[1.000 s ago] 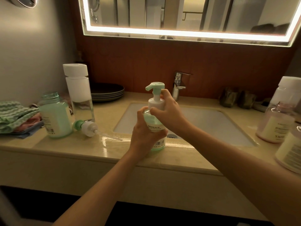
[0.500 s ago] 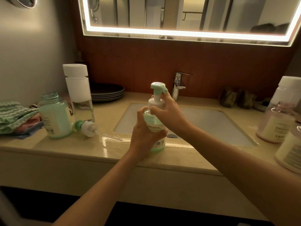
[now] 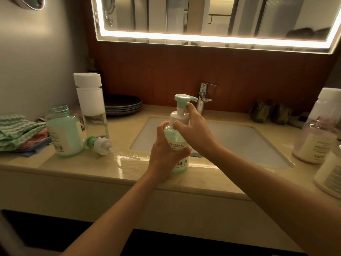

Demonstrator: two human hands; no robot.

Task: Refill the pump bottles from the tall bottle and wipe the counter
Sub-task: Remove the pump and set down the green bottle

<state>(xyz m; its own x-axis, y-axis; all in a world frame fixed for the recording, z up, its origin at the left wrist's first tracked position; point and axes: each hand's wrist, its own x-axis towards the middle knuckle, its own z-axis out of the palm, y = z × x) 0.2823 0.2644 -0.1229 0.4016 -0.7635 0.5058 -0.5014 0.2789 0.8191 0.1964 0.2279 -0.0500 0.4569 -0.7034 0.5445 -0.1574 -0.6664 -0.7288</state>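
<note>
The left hand [image 3: 166,150] wraps its grip round the body of a small translucent green plastic pump bottle [image 3: 176,138], fingers curled over the printed label and thumb up near the shoulder. The right hand [image 3: 196,130] comes in from the other side, and its grip pinches the bottle's white screw collar [image 3: 180,118], thumb on the front and the other fingers curled behind the neck. Above them the mint-green pump head [image 3: 185,98] points its spout to the right. The bottle stands upright, with its base on the front rim of the glossy beige stone desk [image 3: 92,167], just in front of the white rectangular sink basin [image 3: 230,141]. To the left lies a loose white-and-green pump [image 3: 100,145] on its side, its clear dip tube stretched toward the held bottle (the desk looks wet and shiny there). Just beside it stands an open wide green bottle [image 3: 64,133] without a top, and right behind that the tall clear bottle with a white cap [image 3: 91,106], partly filled. Farther left, crumpled green and pink cloths [image 3: 16,132] are heaped by the wall. A stack of dark plates [image 3: 122,105] sits at the back, near the chrome faucet [image 3: 203,95]. At the right edge stand a pale pink bottle [image 3: 317,143] and another labelled bottle [image 3: 330,174], cut off by the frame.
</note>
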